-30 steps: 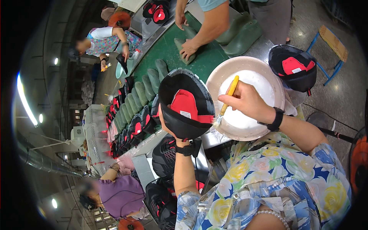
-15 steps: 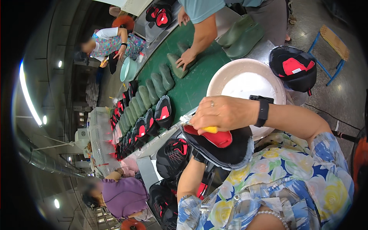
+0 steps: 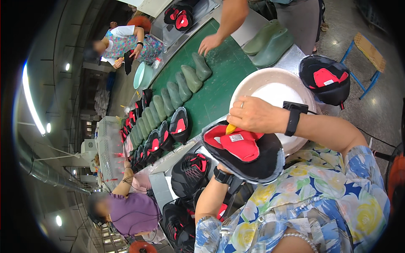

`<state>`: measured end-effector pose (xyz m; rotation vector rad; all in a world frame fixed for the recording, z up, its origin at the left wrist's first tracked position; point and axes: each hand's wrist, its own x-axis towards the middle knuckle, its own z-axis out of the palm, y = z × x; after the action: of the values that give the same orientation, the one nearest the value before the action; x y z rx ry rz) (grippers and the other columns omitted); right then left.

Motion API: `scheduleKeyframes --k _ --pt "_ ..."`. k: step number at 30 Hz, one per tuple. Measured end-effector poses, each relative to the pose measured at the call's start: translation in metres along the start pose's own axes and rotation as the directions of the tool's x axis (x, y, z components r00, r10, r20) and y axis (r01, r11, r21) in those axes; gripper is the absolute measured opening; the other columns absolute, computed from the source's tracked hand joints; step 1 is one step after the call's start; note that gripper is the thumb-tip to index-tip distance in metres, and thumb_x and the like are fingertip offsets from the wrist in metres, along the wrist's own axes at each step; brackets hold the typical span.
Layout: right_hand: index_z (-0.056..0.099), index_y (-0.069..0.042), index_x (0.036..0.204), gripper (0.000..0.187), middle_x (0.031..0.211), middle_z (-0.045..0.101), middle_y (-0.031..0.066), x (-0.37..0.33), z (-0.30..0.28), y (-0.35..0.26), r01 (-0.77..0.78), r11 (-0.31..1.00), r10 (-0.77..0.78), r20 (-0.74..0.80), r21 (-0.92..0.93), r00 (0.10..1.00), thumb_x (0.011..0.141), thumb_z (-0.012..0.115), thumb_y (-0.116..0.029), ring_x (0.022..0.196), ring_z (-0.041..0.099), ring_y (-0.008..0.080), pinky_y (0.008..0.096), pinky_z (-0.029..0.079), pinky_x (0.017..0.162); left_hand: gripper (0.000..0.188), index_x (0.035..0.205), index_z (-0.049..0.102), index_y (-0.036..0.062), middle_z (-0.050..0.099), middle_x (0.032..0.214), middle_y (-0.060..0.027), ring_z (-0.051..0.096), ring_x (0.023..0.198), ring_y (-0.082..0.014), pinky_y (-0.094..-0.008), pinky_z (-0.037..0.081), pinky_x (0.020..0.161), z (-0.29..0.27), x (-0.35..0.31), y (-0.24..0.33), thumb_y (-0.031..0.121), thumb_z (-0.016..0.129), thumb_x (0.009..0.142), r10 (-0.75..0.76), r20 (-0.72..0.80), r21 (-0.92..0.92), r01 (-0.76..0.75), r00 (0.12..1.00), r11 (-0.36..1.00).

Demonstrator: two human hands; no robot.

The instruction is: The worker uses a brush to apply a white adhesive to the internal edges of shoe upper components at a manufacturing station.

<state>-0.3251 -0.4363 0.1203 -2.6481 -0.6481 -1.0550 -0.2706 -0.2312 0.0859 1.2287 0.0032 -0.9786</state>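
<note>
A black shoe upper [image 3: 265, 165] with a red lining lies tilted in front of me, its opening turned up toward me. From beneath, my left hand [image 3: 223, 168] holds it; the fingers are hidden behind the upper. My right hand [image 3: 255, 115] is closed around a brush with a yellow handle [image 3: 230, 128], at the upper's far rim. The brush's bristles are out of sight. Just beyond the upper stands a round pale basin [image 3: 241, 86] with white liquid, partly behind my right hand.
Green shoe lasts [image 3: 192, 79] and black-red uppers [image 3: 179, 125] line a green conveyor belt [image 3: 221, 90]. Another upper [image 3: 325, 80] stands right of the basin; two large lasts [image 3: 272, 46] are behind it. More uppers [image 3: 190, 175] lie by my left arm. A co-worker's hand [image 3: 209, 44] reaches over the belt.
My right hand has lifted and shifted slightly right, and the brush handle now points more steeply. The upper has turned, showing more red lining. The co-worker's hand has moved back from the lasts.
</note>
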Motion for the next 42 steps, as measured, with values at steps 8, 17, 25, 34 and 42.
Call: scheduleKeyframes --k 8,17,25,34,42 --pt "0.062 -0.006 0.079 0.014 0.076 0.061 0.0093 -0.008 0.017 0.019 -0.131 0.937 0.154 -0.046 0.325 0.987 0.079 0.062 -0.020 0.076 0.063 0.0288 0.0422 0.050 0.069 0.031 0.117 0.062 0.0043 0.070 0.106 -0.0072 0.070 0.096 -0.0241 -0.0350 0.058 0.080 0.012 0.016 -0.017 0.029 0.056 0.101 -0.080 0.028 -0.073 0.082 0.996 0.994" --pt "0.063 -0.004 0.091 0.021 0.088 0.065 0.0083 -0.013 -0.020 0.025 -0.288 0.812 0.432 -0.193 0.507 0.881 0.086 0.075 -0.021 0.083 0.064 0.0281 0.0404 0.051 0.079 0.031 0.117 0.062 0.0042 0.070 0.106 -0.0069 0.070 0.096 -0.0233 -0.0347 0.058 0.080 0.000 0.016 -0.009 0.030 0.055 0.102 -0.121 0.052 -0.190 0.128 0.991 0.973" --pt "0.063 -0.007 0.095 0.023 0.095 0.067 0.0066 0.003 -0.011 -0.003 0.040 0.874 0.167 -0.376 0.484 0.911 0.083 0.077 -0.021 0.089 0.066 0.0248 0.0359 0.054 0.081 0.032 0.118 0.062 0.0041 0.070 0.106 -0.0067 0.070 0.095 -0.0227 -0.0344 0.059 0.079 0.017 0.037 -0.020 0.031 0.055 0.102 -0.193 0.110 -0.243 0.215 0.975 0.946" --pt "0.060 -0.005 0.092 0.021 0.089 0.063 0.0096 -0.025 0.000 0.018 -0.050 0.909 0.095 -0.089 0.414 0.992 0.084 0.074 -0.020 0.087 0.064 0.0290 0.0379 0.051 0.081 0.033 0.118 0.062 0.0040 0.070 0.106 -0.0064 0.070 0.095 -0.0220 -0.0341 0.059 0.079 -0.010 0.001 -0.029 0.032 0.054 0.103 -0.260 0.155 -0.324 0.298 0.953 0.898" --pt "0.063 0.004 0.083 0.033 0.076 0.064 0.0211 -0.038 0.000 0.018 -0.544 0.679 0.481 0.262 0.492 0.837 0.086 0.073 -0.027 0.069 0.065 0.0380 0.0437 0.051 0.066 0.049 0.132 0.053 0.0029 0.064 0.125 -0.0158 0.067 0.109 -0.0294 -0.0444 0.059 0.091 -0.059 0.024 -0.047 0.038 0.059 0.099 -0.181 0.140 -0.308 0.217 0.973 0.927"
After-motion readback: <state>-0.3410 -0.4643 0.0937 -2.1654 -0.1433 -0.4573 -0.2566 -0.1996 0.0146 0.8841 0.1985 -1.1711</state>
